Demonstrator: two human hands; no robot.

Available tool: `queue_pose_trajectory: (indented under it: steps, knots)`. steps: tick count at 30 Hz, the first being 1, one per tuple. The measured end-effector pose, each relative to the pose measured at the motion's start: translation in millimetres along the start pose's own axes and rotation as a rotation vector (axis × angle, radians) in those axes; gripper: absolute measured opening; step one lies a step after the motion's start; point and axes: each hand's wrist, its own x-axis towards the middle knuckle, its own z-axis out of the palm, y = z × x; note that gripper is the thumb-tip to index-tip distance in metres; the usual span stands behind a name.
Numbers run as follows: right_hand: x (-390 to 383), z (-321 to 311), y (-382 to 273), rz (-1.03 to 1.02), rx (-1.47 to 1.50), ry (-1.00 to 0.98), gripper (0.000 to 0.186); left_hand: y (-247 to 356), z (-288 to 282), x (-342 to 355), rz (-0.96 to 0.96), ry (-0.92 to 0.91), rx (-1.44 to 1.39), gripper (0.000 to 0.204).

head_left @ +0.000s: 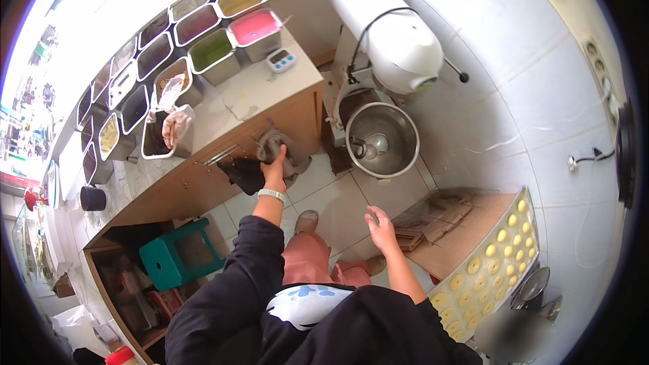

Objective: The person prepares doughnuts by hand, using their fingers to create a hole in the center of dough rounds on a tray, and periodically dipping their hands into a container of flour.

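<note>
Grey cloth [292, 163], just left of frame centre: left hand [273, 174] on it, finger closure unclear. Right hand [383, 230], right of centre: empty, fingers loosely apart. Risk: hasty tugging could dislodge the adjacent black cloth [239, 174].

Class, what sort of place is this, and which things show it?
Probably a small bakery or doughnut kitchen: there is a big white stand mixer, rows of pale dough pieces, some ring-shaped, and many rectangular tubs, apparently of toppings.
</note>
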Motion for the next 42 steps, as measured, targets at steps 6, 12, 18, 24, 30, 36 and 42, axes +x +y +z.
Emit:
queue_pose_trajectory:
  steps: [6, 12, 18, 24, 30, 36, 42]
  knots:
    - [70, 67, -67, 0.184, 0.494, 0.016, 0.037, 20, -13, 15, 0.182, -0.543, 0.639, 0.027]
    - [76, 94, -175, 0.305, 0.706, -0.049, 0.044, 63, -54, -75, 0.167, -1.475, 0.973, 0.038]
    - [30, 93, -233, -0.389, 0.092, -0.015, 0.027, 107, -70, -88, 0.880, -0.838, 1.854, 0.067]
    - [76, 67, -207, -0.246, 0.546, 0.167, 0.030, 172, -63, -144, 0.905, -1.086, 1.223, 0.084]
    - [4, 68, -258, -0.736, -0.119, -0.239, 0.036, 140, -69, -92, 0.010, -0.681, -0.274, 0.053]
    - [14, 18, -275, 0.123, 1.369, -1.106, 0.063, 182, -43, -160, -0.113, -0.906, -0.484, 0.046]
    - [31, 14, -334, -0.886, 0.446, 0.171, 0.040, 163, -11, -190, 0.372, -0.878, -0.256, 0.040]
